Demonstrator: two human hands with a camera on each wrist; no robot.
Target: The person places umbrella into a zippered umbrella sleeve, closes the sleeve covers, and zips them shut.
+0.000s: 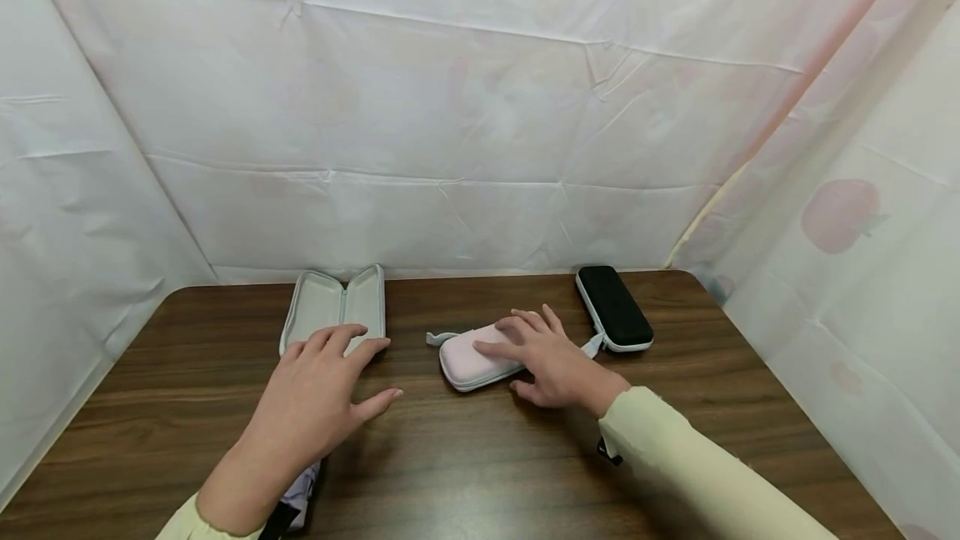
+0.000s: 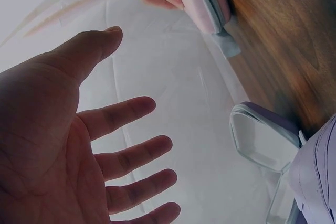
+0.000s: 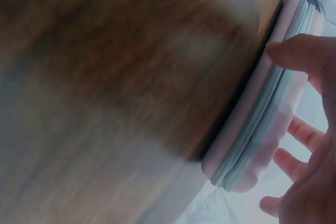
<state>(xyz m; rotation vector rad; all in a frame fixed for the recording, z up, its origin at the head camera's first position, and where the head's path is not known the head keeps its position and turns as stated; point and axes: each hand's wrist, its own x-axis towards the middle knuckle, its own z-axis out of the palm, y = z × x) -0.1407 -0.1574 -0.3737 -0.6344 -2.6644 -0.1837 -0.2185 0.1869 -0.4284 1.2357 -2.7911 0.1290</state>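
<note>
A pink zip case with a grey zipper band and strap loops at its ends lies on the table. My right hand holds it across its width, thumb against the near side and fingers spread over the top. An unzipped case with a pale grey lining lies spread out at the left. In front of it hovers my left hand, fingers apart and nothing in them. The left wrist view shows that palm bare. Part of the unzipped case is hidden behind the left fingers.
A black zip case with a white zipper edge lies at the back right. Below my left wrist is a lavender item, mostly hidden. The brown wooden table ends at a pale curtain behind it.
</note>
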